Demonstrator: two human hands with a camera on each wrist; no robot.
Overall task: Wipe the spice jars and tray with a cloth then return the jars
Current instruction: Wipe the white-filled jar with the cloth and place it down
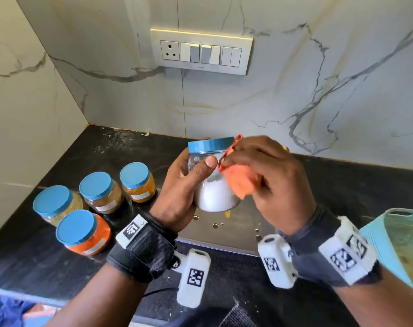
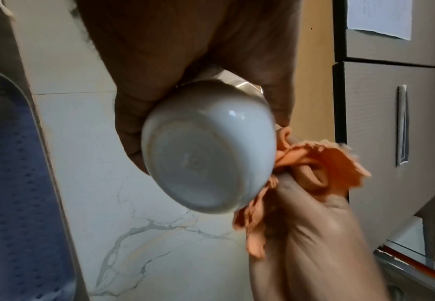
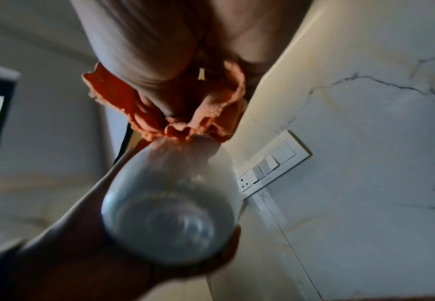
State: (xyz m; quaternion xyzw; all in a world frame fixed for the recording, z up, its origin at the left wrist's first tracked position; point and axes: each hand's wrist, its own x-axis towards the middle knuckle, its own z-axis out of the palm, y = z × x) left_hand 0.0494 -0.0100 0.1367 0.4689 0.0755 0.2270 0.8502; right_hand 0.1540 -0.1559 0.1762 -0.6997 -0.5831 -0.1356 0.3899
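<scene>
My left hand [image 1: 189, 182] grips a clear jar [image 1: 215, 194] with a blue lid and white powder inside, held above the steel tray [image 1: 238, 234]. My right hand [image 1: 271, 175] holds a bunched orange cloth [image 1: 240, 182] and presses it against the jar's right side. The left wrist view shows the jar's base [image 2: 208, 158] with the cloth [image 2: 322, 163] beside it. In the right wrist view the cloth [image 3: 205, 120] touches the jar [image 3: 169, 213] from above. Several other blue-lidded spice jars [image 1: 99, 192] stand on the black counter at the left.
A light blue plastic basket [image 1: 394, 244] sits at the right edge. The marble wall carries a switch panel [image 1: 200, 51] behind the counter. Water drops and specks lie on the tray's surface. The counter's front edge [image 1: 23, 296] runs at the lower left.
</scene>
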